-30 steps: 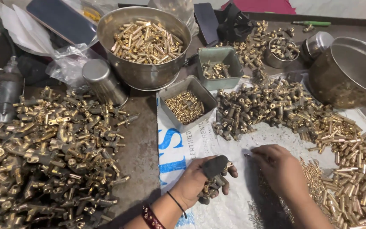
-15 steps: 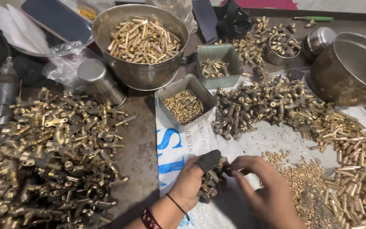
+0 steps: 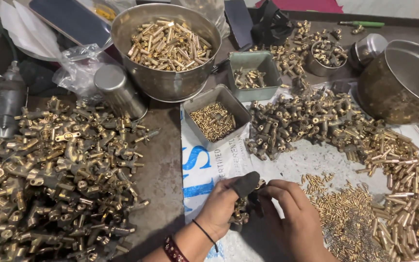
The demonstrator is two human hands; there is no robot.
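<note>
Both hands meet low in the middle: the left hand (image 3: 221,206), thumb in a dark cloth cover, is clamped around a fistful of small brass fittings (image 3: 241,213), and the right hand (image 3: 294,218) pinches its fingertips together on one piece at the top of that bunch, over the white printed sack sheet (image 3: 209,165). Looks like the fitting-together step, so the next bit needs a steady hold and careful lining up, with the square grey tray of tiny brass pins (image 3: 214,119) just above and a big heap of brass valve bodies (image 3: 54,174) off left.

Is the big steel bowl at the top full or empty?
Nearly full: the steel bowl holds brass pins heaped almost to its rim.
</note>
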